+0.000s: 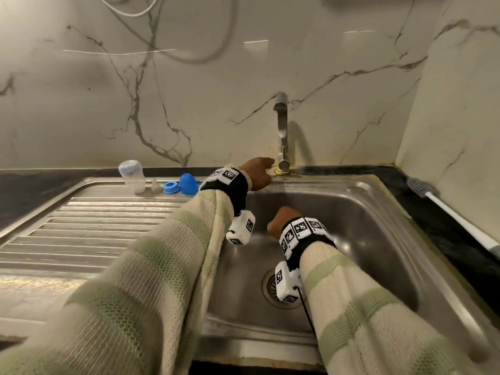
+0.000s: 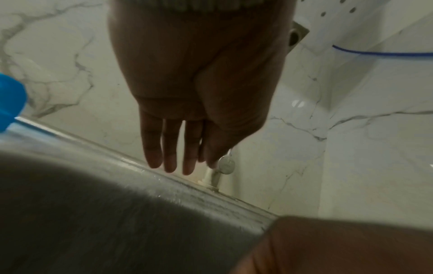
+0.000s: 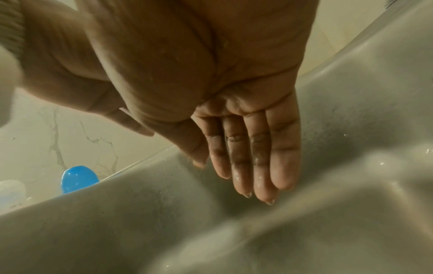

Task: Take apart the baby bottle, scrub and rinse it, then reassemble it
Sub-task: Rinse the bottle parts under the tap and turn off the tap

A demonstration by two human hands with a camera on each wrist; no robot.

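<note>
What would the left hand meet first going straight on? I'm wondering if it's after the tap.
Probably the tap handle: the left hand points at it, fingertips beside it; contact is unclear.

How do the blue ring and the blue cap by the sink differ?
The blue ring is low, flat and open through its middle; the blue cap is taller and domed, closed on top. The ring is the paler blue, the cap deeper. The ring lies nearer the clear bottle, the cap nearer the left hand. Both are blue plastic and rest on the sink's back ledge, held by neither hand.
</note>
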